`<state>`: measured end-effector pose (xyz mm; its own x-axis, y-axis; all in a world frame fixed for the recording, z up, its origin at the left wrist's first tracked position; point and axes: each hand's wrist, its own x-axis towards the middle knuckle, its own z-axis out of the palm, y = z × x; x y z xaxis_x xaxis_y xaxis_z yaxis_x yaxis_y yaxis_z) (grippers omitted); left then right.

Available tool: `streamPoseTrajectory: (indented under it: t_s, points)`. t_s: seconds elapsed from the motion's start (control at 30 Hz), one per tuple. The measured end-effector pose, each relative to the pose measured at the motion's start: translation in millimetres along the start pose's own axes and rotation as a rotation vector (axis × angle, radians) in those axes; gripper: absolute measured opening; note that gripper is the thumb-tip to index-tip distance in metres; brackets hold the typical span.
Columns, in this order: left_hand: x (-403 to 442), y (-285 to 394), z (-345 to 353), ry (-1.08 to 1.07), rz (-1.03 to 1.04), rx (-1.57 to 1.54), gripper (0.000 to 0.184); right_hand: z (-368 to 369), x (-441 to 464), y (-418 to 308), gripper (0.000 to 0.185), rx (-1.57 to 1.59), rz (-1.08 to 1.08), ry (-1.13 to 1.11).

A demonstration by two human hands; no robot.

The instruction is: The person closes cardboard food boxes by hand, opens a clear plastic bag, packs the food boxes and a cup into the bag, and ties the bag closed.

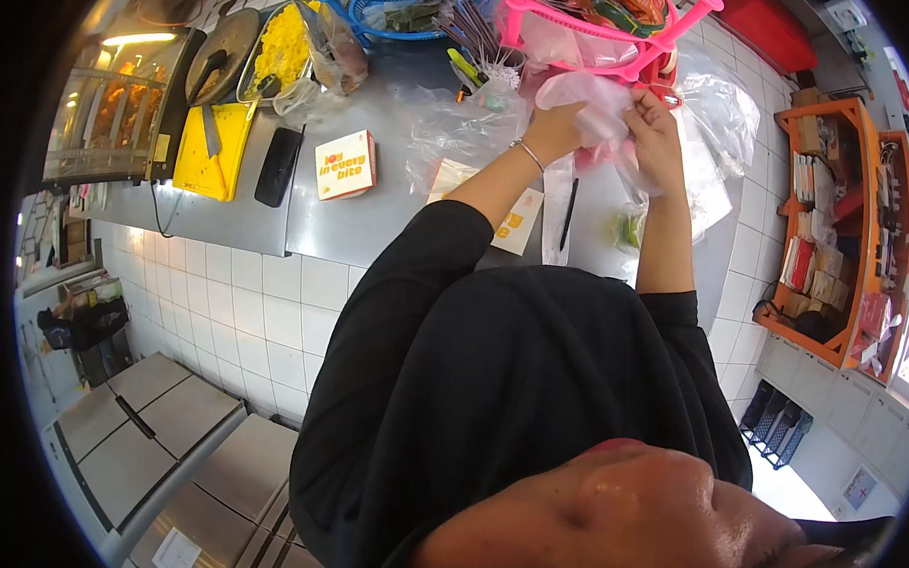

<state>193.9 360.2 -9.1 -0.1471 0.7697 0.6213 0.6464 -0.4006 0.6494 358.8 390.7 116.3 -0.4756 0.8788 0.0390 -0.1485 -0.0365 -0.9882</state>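
Up at the steel counter, both my hands are on a thin, see-through plastic bag point(588, 96). My left hand point(557, 133), with a bracelet at the wrist, is closed on the bag's left side, its fingertips partly covered by the film. The fingers of my right hand point(656, 141) pinch the bag's right side. Below my hands lies a black pen point(569, 214) on a pale strip. A printed paper box point(517, 224) is partly hidden by my left forearm. More loose clear plastic point(468, 129) lies left of my hands.
A pink basket point(583, 54) and a blue basket point(408, 32) stand behind my hands. Leftward are another printed box point(345, 166), a black phone-like slab point(277, 168), a yellow cutting board point(190, 165) with a knife point(213, 140), a tray of yellow food point(283, 48) and a lit display case point(115, 107).
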Motion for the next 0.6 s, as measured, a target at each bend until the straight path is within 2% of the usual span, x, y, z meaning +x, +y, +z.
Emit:
streamPoseTrajectory:
  t_s: [0.07, 0.1, 0.17, 0.23, 0.3, 0.33, 0.4, 0.43, 0.47, 0.53, 0.57, 0.6]
  points:
    - [9.1, 8.8, -4.7, -0.278, -0.109, 0.305, 0.042, 5.6, -9.1, -12.6, 0.019, 0.059, -0.059, 0.093]
    - [13.1, 12.6, -9.4, -0.415, -0.164, 0.458, 0.043, 8.6, -11.1, -26.0, 0.017, 0.215, -0.109, 0.160]
    - [11.7, 10.7, -19.7, -0.390, -0.239, 0.318, 0.070, 4.0, -13.5, -45.2, 0.018, 0.147, -0.170, 0.324]
    - [23.1, 43.9, -46.8, -0.417, -0.380, 0.404, 0.085, 6.5, -18.8, -59.7, 0.019, -0.060, -0.265, 0.442]
    - [32.1, 71.7, -91.1, -0.431, -0.311, 0.397, 0.095, 3.7, -25.5, -62.8, 0.019, -0.230, -0.332, 0.492]
    - [33.3, 80.6, -117.7, -0.442, -0.279, 0.399, 0.100, -11.9, -28.2, -54.1, 0.024, -0.108, -0.195, 0.489]
    - [25.5, 87.1, -175.2, -0.402, -0.211, 0.436, 0.093, -5.9, -28.8, -48.0, 0.029, 0.120, -0.119, 0.401]
    - [22.3, 89.3, -204.9, -0.365, -0.263, 0.467, 0.084, -0.6, -28.7, -43.7, 0.031, 0.238, -0.079, 0.352]
    - [18.7, 90.3, -235.0, -0.326, -0.314, 0.503, 0.075, 0.6, -31.8, -34.9, 0.040, 0.347, -0.117, 0.158]
    - [8.4, 89.1, -294.7, -0.222, -0.291, 0.562, 0.053, 46.3, -40.5, -47.2, 0.044, 0.642, -0.050, 0.022]
    - [7.1, 97.4, -322.2, -0.230, -0.481, 0.472, 0.050, 64.7, -40.7, -50.9, 0.046, 0.785, -0.016, -0.047]
    - [6.8, 112.1, -347.3, -0.233, -0.665, 0.372, 0.047, 68.0, -38.4, -24.7, 0.050, 1.062, 0.115, -0.271]
